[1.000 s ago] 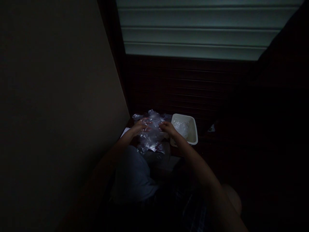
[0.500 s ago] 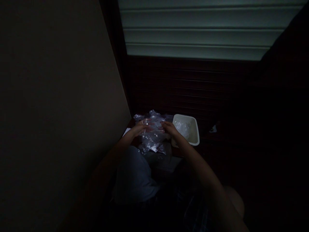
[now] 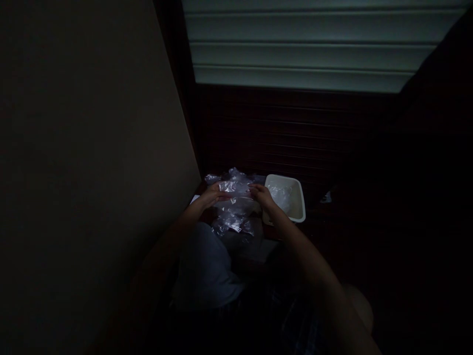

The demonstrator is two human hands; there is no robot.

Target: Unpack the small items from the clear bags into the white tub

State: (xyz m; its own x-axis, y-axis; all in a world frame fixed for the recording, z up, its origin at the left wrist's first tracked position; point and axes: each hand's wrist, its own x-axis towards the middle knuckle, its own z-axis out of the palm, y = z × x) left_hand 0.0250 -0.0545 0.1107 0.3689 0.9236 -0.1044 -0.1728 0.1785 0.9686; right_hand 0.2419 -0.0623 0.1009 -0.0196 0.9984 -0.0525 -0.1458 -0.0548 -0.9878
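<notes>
The scene is very dark. My left hand (image 3: 211, 195) and my right hand (image 3: 261, 194) each pinch one end of a clear plastic bag (image 3: 235, 190), stretched between them above a heap of more crumpled clear bags (image 3: 233, 221). The heap lies on a dark surface in front of my lap. Fingers of both hands are closed on the bag's edges.
A white rectangular tub (image 3: 295, 196) with crumpled clear plastic inside stands just right of my right hand. A pale wall (image 3: 92, 148) rises close on the left. A dark panelled wall and a light blind (image 3: 303, 44) are straight ahead. The right side is lost in shadow.
Both hands have shifted slightly apart and up, pulling the clear bag taut between them. The view has barely moved.
</notes>
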